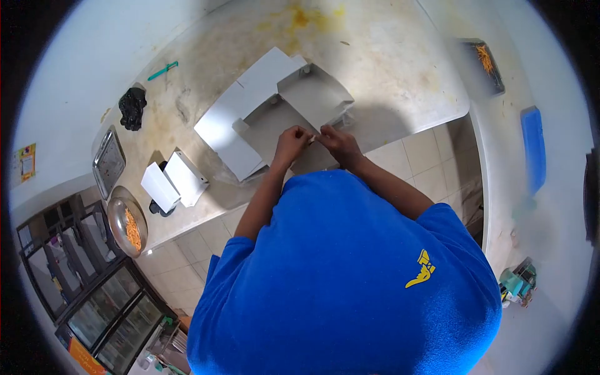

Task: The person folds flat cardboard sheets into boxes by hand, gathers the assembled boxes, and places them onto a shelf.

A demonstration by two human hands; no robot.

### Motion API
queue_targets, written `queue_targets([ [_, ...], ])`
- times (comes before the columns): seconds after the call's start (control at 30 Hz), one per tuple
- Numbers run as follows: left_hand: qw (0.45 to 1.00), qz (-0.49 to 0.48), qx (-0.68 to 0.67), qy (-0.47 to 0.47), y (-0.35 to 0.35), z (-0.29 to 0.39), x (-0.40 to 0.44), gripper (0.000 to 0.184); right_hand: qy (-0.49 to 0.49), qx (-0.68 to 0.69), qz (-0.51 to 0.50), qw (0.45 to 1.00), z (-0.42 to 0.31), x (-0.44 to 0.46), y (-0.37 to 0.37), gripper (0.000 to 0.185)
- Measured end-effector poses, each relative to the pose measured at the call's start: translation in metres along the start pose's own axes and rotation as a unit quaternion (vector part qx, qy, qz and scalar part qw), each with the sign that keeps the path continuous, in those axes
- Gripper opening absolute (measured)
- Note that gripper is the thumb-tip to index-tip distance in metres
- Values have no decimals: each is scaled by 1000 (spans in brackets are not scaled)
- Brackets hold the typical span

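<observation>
An unfolded cardboard box [269, 122], grey on its inner side, lies open on the counter in front of me. At its near edge my left hand [292, 144] is closed, its fingertips pinching the card. Close beside it on the right, my right hand [339, 145] also has its fingers bent together at the box's edge. A small pale bit shows between the two hands. Flat white card sheets [228, 128] lie beneath and to the left of the box.
Two folded white boxes [175, 181] stand left on the stained counter [387, 69]. Further left are a black bag [132, 108], a metal tray [109, 162] and a bowl of orange shreds [128, 228]. A green tool [163, 70] lies behind; a blue tray [533, 149] is right.
</observation>
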State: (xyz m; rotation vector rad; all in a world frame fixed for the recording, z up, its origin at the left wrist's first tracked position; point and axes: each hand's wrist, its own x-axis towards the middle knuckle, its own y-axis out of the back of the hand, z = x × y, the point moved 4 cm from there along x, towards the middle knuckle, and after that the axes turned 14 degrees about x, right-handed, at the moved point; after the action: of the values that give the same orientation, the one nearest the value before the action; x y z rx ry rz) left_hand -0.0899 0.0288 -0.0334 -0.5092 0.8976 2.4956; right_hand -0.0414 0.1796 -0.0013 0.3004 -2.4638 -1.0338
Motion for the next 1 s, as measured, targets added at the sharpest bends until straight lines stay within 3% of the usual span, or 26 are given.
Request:
queue_targets([
  [0.07, 974, 145, 97, -146, 10, 10, -16, 15, 23, -14, 47, 999, 1, -1, 1, 13],
  [0.17, 957, 139, 176, -184, 21, 40, -42, 14, 12, -38, 38, 998, -3, 8, -1, 13],
  [0.27, 937, 165, 253, -178, 22, 35, -37, 17, 8, -51, 42, 998, -8, 17, -5, 15],
  [0.37, 927, 169, 296, -156, 28, 37, -35, 15, -30, -160, 11, 987, -13, 22, -8, 13],
  [0.47, 927, 137, 334, -99, 34, 41, -35, 16, 56, -208, 102, 971, -20, 28, -7, 9],
  [0.67, 920, 129, 347, -128, 27, 1, -6, 17, 52, -214, 7, 975, -17, 52, -26, 9],
  [0.77, 955, 110, 254, -108, 34, 1, -11, 18, 92, -200, -38, 975, -9, 59, -22, 12],
  [0.87, 937, 141, 294, -121, 67, 3, -28, 20, 115, -209, -90, 967, -2, 65, -31, 12],
  [0.97, 955, 287, 74, 5, 104, -38, -47, 21, 113, -202, -126, 965, 5, 67, -25, 11],
  [1.0, 952, 299, 57, 37, 106, -62, -49, 22, 106, -192, -135, 966, 4, 66, -26, 11],
])
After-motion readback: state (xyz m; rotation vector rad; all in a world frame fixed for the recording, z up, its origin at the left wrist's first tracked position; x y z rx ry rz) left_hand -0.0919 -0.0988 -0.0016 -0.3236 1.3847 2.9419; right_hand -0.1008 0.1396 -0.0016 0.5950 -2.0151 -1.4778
